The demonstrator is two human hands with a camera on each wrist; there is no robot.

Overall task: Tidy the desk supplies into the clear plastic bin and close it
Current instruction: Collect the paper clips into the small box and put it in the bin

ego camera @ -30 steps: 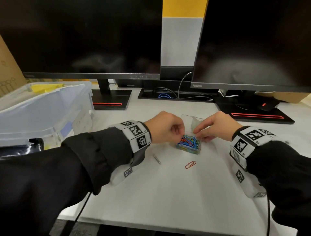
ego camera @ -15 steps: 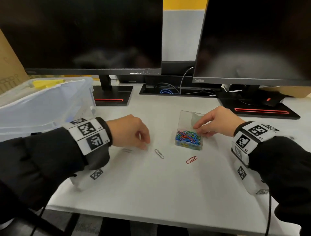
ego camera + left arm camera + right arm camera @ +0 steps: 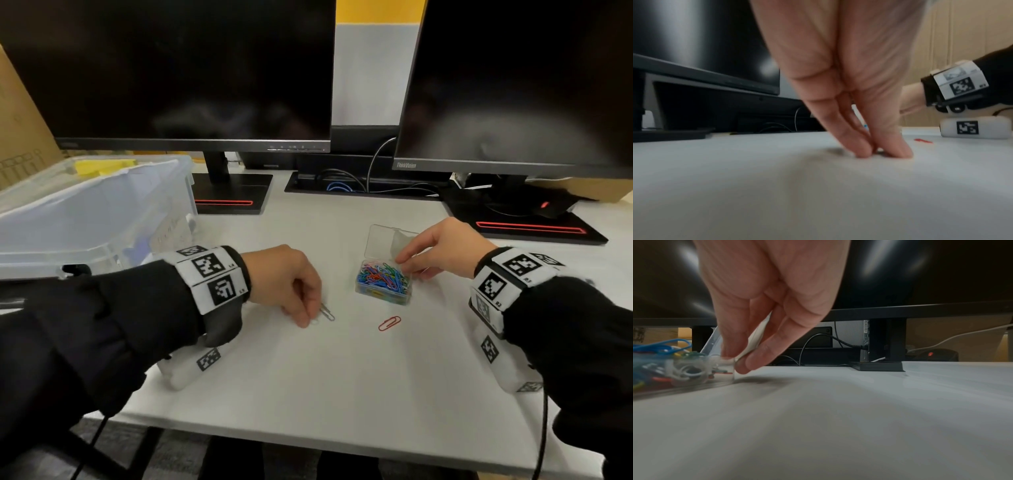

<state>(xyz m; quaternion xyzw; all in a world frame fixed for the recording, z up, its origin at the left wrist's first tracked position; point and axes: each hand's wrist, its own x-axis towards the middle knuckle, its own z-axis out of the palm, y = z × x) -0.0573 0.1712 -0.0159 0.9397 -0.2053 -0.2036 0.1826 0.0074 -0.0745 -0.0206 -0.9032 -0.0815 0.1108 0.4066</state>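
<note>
Two loose paper clips lay on the white desk (image 3: 342, 394) in the head view: a silver paper clip (image 3: 327, 312) under my left hand (image 3: 284, 281), and a red paper clip (image 3: 389, 323) just in front of the small clear clip box (image 3: 383, 286). My left thumb and forefinger were curled down on the silver one, pinching at it. My right hand (image 3: 442, 251) held the box at its right rim, its hinged lid (image 3: 387, 240) standing open. The box was full of coloured clips. At far left stood the clear plastic bin (image 3: 102, 212), well apart from both hands.

From the left wrist, two fingertips (image 3: 865, 151) pressed together on the matte desk. The clip itself was too thin and blurred to see there, so I could not tell if it was lifted.

From the right wrist, thumb and fingers (image 3: 754, 363) pinched the glossy thin wall of the box.

I judged the clips very light, stiff, flat wire, which slides on a smooth top; better to tip one edge up with a nail. The box seemed light and rigid, and best gripped across its short sides, lid shut first so nothing spills.
</note>
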